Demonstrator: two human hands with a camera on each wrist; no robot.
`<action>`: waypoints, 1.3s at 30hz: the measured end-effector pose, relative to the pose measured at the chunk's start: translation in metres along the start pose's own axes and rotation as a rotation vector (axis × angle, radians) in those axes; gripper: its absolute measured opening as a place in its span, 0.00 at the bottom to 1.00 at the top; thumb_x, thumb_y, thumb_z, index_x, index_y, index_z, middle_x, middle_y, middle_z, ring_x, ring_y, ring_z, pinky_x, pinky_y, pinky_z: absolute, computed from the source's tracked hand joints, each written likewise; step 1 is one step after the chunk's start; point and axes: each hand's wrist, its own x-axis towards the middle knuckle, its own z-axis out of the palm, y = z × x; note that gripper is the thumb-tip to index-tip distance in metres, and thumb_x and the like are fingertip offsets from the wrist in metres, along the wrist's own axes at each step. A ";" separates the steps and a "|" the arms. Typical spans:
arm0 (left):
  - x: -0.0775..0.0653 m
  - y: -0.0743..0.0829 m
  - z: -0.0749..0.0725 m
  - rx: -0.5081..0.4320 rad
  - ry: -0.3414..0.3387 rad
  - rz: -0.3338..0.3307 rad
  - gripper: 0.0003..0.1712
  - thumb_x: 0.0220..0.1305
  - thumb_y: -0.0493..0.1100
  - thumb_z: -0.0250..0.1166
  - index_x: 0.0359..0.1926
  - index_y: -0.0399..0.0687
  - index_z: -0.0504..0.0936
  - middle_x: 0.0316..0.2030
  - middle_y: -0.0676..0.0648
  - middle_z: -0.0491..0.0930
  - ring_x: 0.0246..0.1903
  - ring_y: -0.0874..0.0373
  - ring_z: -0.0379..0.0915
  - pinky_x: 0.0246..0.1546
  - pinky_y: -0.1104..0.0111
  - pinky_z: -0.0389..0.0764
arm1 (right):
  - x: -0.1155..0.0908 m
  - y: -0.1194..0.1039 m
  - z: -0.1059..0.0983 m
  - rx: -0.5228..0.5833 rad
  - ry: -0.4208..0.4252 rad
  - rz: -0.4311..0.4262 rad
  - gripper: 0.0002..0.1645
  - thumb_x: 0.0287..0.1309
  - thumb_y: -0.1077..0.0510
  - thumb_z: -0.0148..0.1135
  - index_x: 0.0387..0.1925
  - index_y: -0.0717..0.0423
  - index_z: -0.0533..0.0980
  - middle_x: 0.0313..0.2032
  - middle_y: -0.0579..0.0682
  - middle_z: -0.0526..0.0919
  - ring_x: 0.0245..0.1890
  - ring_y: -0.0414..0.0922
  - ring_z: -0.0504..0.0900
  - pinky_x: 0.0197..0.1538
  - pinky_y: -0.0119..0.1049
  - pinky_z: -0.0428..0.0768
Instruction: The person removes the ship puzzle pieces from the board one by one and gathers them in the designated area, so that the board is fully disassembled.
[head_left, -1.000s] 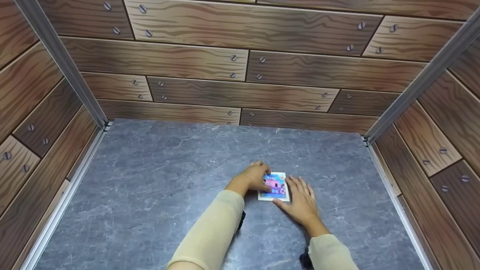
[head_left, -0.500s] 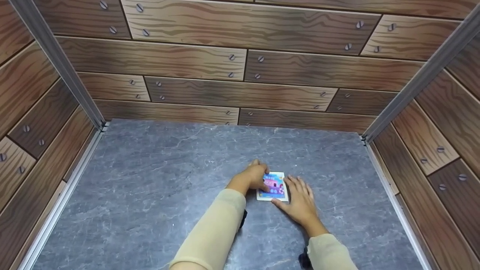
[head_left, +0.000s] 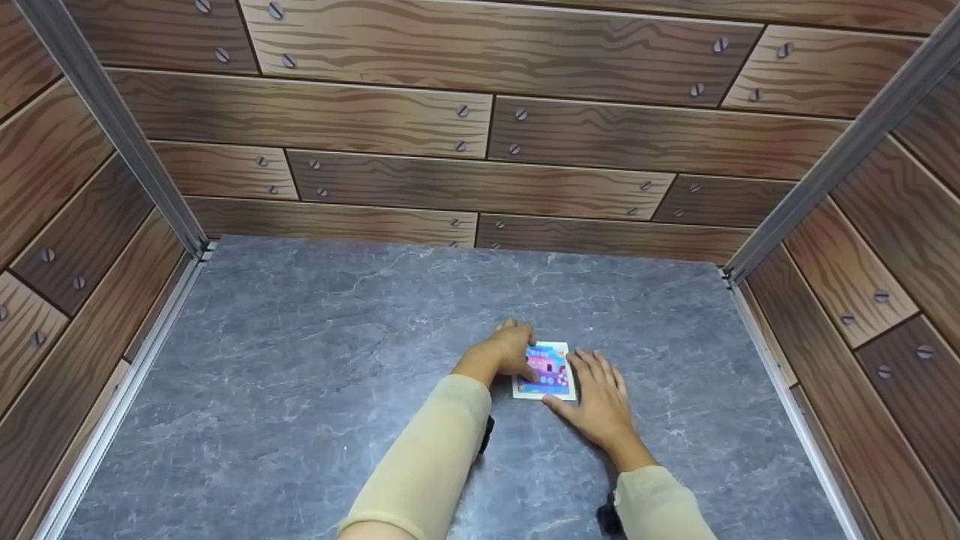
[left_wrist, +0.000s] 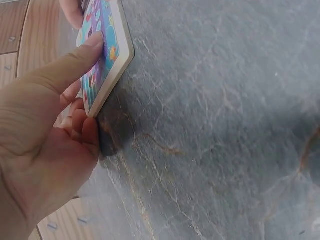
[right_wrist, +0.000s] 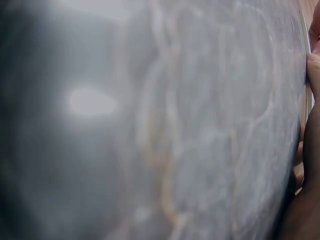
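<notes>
A small square board (head_left: 553, 369) with a bright pink, purple and blue picture and a white border lies on the grey surface. My left hand (head_left: 504, 355) grips it at its left side. In the left wrist view the thumb of that hand (left_wrist: 40, 120) presses on the picture, and the other fingers curl at the board's thick cream edge (left_wrist: 111, 86). My right hand (head_left: 602, 405) lies along the right side with fairly straight fingers, its thumb at the near edge. The right wrist view catches only part of the right hand (right_wrist: 312, 155) and a thin strip of board edge.
The grey marbled tabletop (head_left: 300, 375) spreads around both hands. A wood-pattern back wall (head_left: 420, 127) and matching side walls enclose it, with grey metal posts (head_left: 127, 142) at the corners. Metal rails run along both sides.
Both hands and the board keep practically the same place and pose. Only the head view shifts very slightly.
</notes>
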 end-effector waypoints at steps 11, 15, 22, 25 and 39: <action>-0.001 0.007 0.002 0.125 0.028 0.083 0.29 0.61 0.49 0.83 0.60 0.49 0.84 0.67 0.44 0.76 0.66 0.45 0.75 0.71 0.56 0.78 | 0.001 0.003 0.000 -0.004 -0.036 0.014 0.60 0.59 0.25 0.72 0.82 0.50 0.65 0.83 0.57 0.65 0.86 0.63 0.54 0.86 0.66 0.47; -0.002 0.007 0.004 0.153 0.043 0.098 0.32 0.61 0.50 0.82 0.64 0.51 0.84 0.68 0.43 0.76 0.67 0.44 0.76 0.72 0.56 0.78 | 0.000 0.003 0.001 -0.002 -0.043 0.021 0.60 0.59 0.25 0.72 0.82 0.50 0.64 0.83 0.57 0.64 0.86 0.63 0.54 0.86 0.66 0.47; -0.007 0.010 0.002 0.155 0.022 0.092 0.35 0.64 0.51 0.81 0.70 0.53 0.82 0.73 0.42 0.73 0.71 0.44 0.73 0.75 0.55 0.75 | 0.000 0.001 0.000 -0.009 -0.028 0.016 0.60 0.59 0.25 0.72 0.82 0.50 0.65 0.82 0.57 0.65 0.86 0.64 0.55 0.85 0.67 0.49; -0.006 0.011 0.003 0.152 0.029 0.082 0.36 0.63 0.53 0.81 0.69 0.52 0.82 0.71 0.42 0.74 0.71 0.45 0.73 0.75 0.55 0.75 | 0.001 0.000 0.000 -0.008 -0.014 0.007 0.59 0.59 0.25 0.72 0.81 0.50 0.66 0.82 0.57 0.66 0.85 0.64 0.56 0.85 0.67 0.50; 0.004 0.009 0.019 0.042 0.094 0.133 0.31 0.67 0.53 0.76 0.65 0.46 0.82 0.60 0.43 0.77 0.61 0.50 0.78 0.70 0.61 0.79 | 0.000 0.002 0.001 0.003 -0.044 0.024 0.60 0.59 0.24 0.71 0.83 0.48 0.64 0.83 0.55 0.64 0.87 0.62 0.53 0.86 0.64 0.46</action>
